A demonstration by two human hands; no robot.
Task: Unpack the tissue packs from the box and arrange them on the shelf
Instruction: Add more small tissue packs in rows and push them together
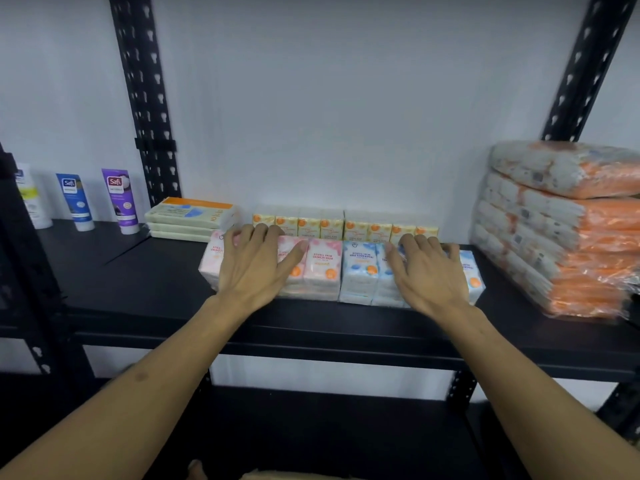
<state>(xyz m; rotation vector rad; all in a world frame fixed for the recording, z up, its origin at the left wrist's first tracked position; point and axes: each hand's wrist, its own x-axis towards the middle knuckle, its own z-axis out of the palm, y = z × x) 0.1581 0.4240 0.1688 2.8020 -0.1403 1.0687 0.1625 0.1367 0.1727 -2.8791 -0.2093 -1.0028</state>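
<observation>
Shelf (145, 292) black, bearing tissue packs (323, 268), white wall (346, 116) behind.

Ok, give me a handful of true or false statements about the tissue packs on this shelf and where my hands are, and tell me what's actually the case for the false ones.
1. The left hand lies on the pink tissue packs. True.
2. The right hand lifts a blue pack clear of the shelf. False: it lies flat on the blue tissue packs, which sit on the shelf.
3. A row of yellow packs stands behind the pink and blue ones. True.
4. The orange bundles are stacked at the shelf's left end. False: they are at the right.
5. Three tubes stand at the left. True.
</observation>
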